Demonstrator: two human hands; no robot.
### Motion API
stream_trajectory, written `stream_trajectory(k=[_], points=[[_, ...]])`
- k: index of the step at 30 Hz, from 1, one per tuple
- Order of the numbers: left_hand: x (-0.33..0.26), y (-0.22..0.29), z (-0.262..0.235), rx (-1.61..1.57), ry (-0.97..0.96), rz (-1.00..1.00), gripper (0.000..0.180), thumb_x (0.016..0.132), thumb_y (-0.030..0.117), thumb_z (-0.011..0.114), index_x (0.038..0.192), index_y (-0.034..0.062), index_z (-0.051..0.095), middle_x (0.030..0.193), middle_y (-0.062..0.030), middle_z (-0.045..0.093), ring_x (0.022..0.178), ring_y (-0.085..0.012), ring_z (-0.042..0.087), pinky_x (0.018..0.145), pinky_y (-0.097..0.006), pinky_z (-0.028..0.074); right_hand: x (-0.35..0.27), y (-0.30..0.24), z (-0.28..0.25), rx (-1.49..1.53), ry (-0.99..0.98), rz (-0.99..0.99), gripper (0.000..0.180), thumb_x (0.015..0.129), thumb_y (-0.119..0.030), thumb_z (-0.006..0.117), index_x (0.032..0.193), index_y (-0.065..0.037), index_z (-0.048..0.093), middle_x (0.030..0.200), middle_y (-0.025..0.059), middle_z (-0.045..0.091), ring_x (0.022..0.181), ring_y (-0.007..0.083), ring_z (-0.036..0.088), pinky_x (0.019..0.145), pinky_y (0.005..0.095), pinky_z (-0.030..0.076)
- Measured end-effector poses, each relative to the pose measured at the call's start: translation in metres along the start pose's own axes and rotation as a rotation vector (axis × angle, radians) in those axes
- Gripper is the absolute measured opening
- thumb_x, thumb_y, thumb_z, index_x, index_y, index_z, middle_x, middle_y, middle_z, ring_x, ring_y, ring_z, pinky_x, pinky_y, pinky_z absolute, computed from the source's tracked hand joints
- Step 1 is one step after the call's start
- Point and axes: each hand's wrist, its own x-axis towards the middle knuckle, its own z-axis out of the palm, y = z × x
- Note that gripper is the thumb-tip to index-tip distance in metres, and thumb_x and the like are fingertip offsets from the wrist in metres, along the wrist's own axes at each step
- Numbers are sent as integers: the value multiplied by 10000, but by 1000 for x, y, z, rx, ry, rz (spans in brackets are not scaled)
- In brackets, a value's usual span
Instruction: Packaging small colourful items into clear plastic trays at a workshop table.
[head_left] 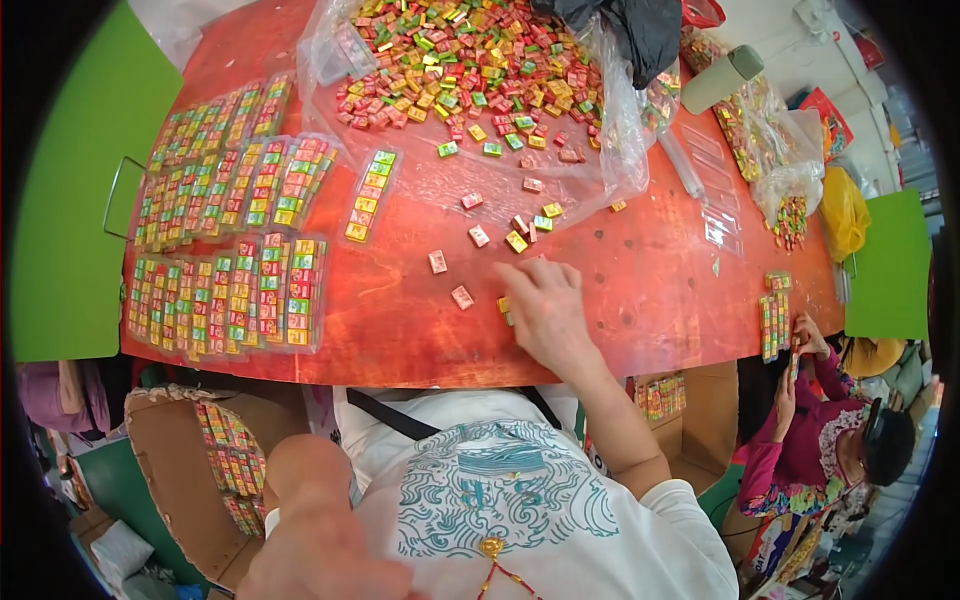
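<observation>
My right hand (548, 312) is low over the red table, palm down, fingers bent and apart. A small yellow-and-green wrapped block (504, 306) lies beside it, partly covered. Pink blocks (437, 261) and yellow ones (516, 241) are scattered to the left of and beyond the hand; whatever is under the palm is hidden. Close to the camera at lower left, my left hand (325, 550) is smeared by motion, away from the table, so its fingers cannot be read. A filled clear strip pack (371, 195) of coloured blocks lies alone on the table.
A heap of wrapped blocks (480, 60) lies on clear plastic sheeting at the back. Rows of filled packs (230, 290) cover the left side. Open cartons (165, 480) stand below the edge. A green bottle (722, 78) stands back right. Another person (815, 430) works at right.
</observation>
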Motion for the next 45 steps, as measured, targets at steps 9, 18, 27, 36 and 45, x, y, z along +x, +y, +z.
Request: stream_trajectory(k=[9,18,27,36,45], points=[[-102,-91,46,1034,-241,-986,342,831,197,740,1122,47,641,971,-111,581,846,-278,572,735,-425,419,-43,-3,-15,-70,-35,197,278,860,-186,726,1110,-80,666,1035,86,618,980,273,588,929,422,376],[-145,-126,61,1215,-362,-1025,210,869,200,684,1050,105,639,926,-88,543,882,-261,563,750,-424,375,-39,-9,-12,-152,-31,212,310,836,-155,711,1122,-61,641,1048,96,610,983,275,576,941,429,375],[-144,-144,50,915,-463,-932,231,847,86,631,1076,66,616,963,-105,543,934,-282,564,781,-419,418,-34,-6,-1,-69,-45,110,402,858,-56,652,1257,-38,606,1065,100,594,1010,267,571,945,422,399],[-138,-121,36,920,-461,-1061,223,838,44,617,1061,41,601,957,-117,553,952,-306,611,768,-437,496,-33,-10,-6,-6,-57,57,357,870,-89,684,1217,-38,619,1052,97,587,995,270,571,933,425,402],[-143,-113,45,881,-489,-1160,211,860,57,657,1061,34,596,950,-148,562,883,-334,630,747,-451,529,-34,-25,9,13,-55,45,371,850,-89,713,1202,-21,619,1041,106,588,991,284,573,923,430,409]])
